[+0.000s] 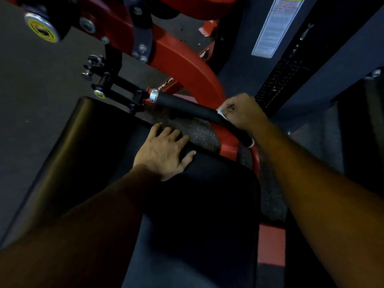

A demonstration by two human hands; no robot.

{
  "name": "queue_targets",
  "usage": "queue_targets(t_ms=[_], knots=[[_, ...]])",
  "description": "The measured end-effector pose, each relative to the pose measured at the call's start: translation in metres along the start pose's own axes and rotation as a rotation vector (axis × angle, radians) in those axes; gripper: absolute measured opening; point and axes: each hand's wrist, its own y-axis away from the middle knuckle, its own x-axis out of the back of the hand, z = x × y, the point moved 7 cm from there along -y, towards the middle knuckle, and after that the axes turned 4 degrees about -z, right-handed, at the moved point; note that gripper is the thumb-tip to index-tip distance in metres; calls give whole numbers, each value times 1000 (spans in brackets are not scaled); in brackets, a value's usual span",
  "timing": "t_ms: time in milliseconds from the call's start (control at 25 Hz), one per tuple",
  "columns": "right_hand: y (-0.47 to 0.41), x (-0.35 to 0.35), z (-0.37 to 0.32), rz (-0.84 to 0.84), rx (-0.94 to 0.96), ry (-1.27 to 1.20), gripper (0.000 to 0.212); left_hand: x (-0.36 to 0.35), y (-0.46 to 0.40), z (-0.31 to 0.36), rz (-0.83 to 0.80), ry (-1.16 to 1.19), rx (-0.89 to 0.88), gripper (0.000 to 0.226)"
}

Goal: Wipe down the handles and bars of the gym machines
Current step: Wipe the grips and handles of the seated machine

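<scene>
From the head camera, the right hand [242,112] is clamped round a white cloth [220,113] on the black handle grip [193,108], which slants toward ten o'clock off the red frame [187,65]. The left hand [164,151] lies flat, fingers spread, on the black pad [197,194] at seven o'clock of the grip

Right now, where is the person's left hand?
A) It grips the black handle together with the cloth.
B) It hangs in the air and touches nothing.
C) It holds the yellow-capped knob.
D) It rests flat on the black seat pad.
D: the left hand lies with straight fingers on the black seat pad, while the right hand wraps a white cloth around the black handle.
</scene>
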Motion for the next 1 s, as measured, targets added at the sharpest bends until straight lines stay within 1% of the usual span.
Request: queue_targets(t_ms=[40, 80, 160, 240, 360, 400, 440, 520, 600, 720, 800, 880, 1000], knots=[[-10, 2, -2, -88, -30, 3, 28, -1, 0, 0, -6, 4, -1, 67], [-17, 1, -7, -133, -37, -8, 30, -2, -1, 0, -16, 5, 0, 67], [-20, -9, -18, -119, 17, -14, 25, -1, -2, 1, -33, 5, 9, 68], [-7, -21, -26, -20, 88, 18, 22, 1, -2, 0, -40, 2, 23, 66], [31, -30, -20, 217, 278, 5, 36, 2, -1, 4, -63, 2, 7, 61], [38, -33, -11, 248, 272, -14, 39, 3, 0, 4, -56, 0, 11, 60], [41, -31, 0, 265, 220, -38, 40, 4, -1, 3, -55, -4, 15, 60], [42, -27, 14, 310, 60, -46, 36, 3, -1, 1, -58, -6, 23, 58], [47, -28, 13, 358, -5, -55, 30, 2, -1, 2, -54, -10, 9, 58], [54, -39, -14, 454, 56, -127, 18, 4, -1, 1, -47, -13, 16, 57], [52, -51, -22, 477, 51, -160, 15, 3, -2, 1, -57, -18, 14, 58], [50, -54, -23, 500, 62, -206, 13, 3, -2, 2, -63, -25, 12, 58], [57, -49, -6, 542, 50, -254, 12, 5, -2, 3, -52, -33, 17, 57]])
